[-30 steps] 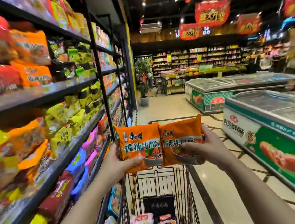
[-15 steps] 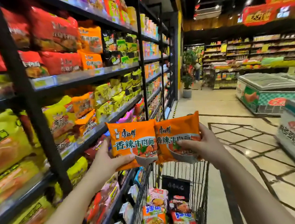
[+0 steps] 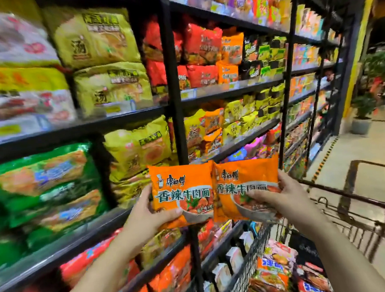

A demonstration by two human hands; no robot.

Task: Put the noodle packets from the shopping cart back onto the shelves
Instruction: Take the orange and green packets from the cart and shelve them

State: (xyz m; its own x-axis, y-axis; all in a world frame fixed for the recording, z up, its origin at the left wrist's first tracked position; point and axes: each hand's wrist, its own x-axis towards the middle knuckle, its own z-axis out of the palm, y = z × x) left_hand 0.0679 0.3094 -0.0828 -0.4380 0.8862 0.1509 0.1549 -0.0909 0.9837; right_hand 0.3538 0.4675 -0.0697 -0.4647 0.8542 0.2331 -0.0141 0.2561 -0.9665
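Note:
I hold two orange noodle packets side by side at chest height, facing the black shelves (image 3: 226, 91). My left hand (image 3: 146, 214) grips the left orange packet (image 3: 181, 188) by its lower left edge, thumb across the front. My right hand (image 3: 282, 196) grips the right orange packet (image 3: 245, 180) at its lower right, thumb on the front. The two packets overlap slightly in the middle. Matching orange packets (image 3: 230, 49) stand on an upper shelf beyond them. The shopping cart (image 3: 250, 262) sits below at the right, with several more noodle packets (image 3: 274, 269) inside.
A black shelf upright (image 3: 176, 100) runs vertically just behind the left packet. Shelves at the left hold large yellow, green and red multipacks. The aisle floor (image 3: 355, 155) opens to the right, with a potted plant (image 3: 362, 112) and a person further down it.
My view has swung left from the aisle to face the shelves. Both hands still hold the two orange packets, now in front of the shelving rather than over the cart.

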